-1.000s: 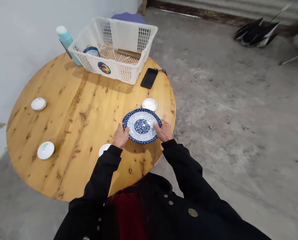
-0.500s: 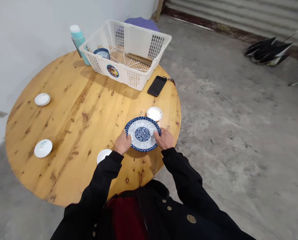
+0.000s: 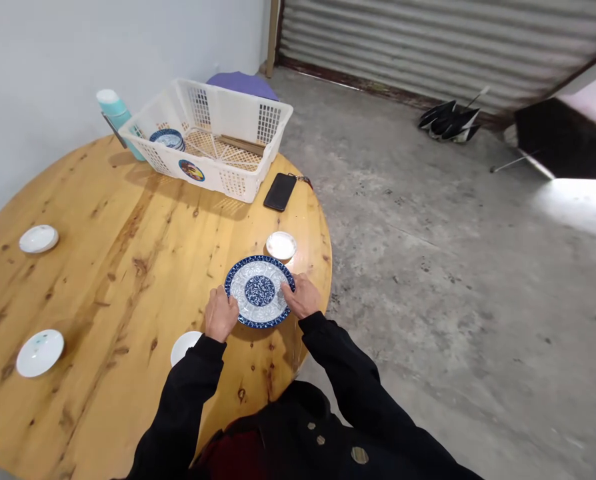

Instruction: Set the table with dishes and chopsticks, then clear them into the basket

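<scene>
A round plate [image 3: 260, 291] with a dark blue patterned rim and blue centre is held between my two hands over the near right part of the table. My left hand [image 3: 221, 314] is closed on its left edge. On the opposite edge, my right hand [image 3: 301, 295] grips with the thumb on top and the fingers hidden below. Just beyond the plate stands a small white bowl [image 3: 281, 246], close to its far rim. Another white dish [image 3: 185, 347] lies by my left wrist, partly covered by the sleeve.
On the round wooden table [image 3: 128, 280] are two more white dishes, a near one [image 3: 40, 353] and a far one [image 3: 39, 239]. A white plastic basket [image 3: 213, 175] holds blue-patterned bowls [image 3: 167, 139]. Beside it are a turquoise bottle [image 3: 121, 120] and a phone [image 3: 280, 192]. Umbrellas [image 3: 448, 121] lie on the floor.
My view has swung to the right, so the table and its things sit further left and lower. Both hands still hold the plate at its sides.
</scene>
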`<state>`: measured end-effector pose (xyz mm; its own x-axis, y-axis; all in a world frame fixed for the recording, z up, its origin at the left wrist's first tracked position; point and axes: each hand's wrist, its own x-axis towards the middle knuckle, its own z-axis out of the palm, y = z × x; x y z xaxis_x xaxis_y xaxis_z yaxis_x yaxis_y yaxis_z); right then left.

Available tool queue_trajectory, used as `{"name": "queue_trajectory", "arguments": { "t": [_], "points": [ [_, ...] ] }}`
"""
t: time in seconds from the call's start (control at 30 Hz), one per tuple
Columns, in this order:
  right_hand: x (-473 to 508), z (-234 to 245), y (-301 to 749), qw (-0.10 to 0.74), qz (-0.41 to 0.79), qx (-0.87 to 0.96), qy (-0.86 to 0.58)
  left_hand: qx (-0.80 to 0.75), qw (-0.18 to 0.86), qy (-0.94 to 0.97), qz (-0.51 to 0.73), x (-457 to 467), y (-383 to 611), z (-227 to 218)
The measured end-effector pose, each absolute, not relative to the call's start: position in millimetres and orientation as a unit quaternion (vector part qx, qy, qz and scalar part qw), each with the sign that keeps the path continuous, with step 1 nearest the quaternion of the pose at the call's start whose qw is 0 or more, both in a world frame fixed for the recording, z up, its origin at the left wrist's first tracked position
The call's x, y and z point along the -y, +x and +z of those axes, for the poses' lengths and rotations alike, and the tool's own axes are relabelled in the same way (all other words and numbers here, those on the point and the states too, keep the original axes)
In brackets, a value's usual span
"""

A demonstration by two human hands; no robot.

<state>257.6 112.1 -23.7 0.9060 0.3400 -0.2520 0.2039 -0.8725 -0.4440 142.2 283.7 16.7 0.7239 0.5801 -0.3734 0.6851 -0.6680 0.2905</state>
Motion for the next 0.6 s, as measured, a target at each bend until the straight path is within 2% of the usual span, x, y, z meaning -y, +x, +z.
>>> {"name": "queue_trajectory", "arguments": {
  "t": [0.6],
  "points": [
    [-124.9,-29.0,255.2,0.196,0.189,0.132,-0.953,-0.342,0.154,0.919,-0.123,-296.1,143.6,5.6]
  ]
}}
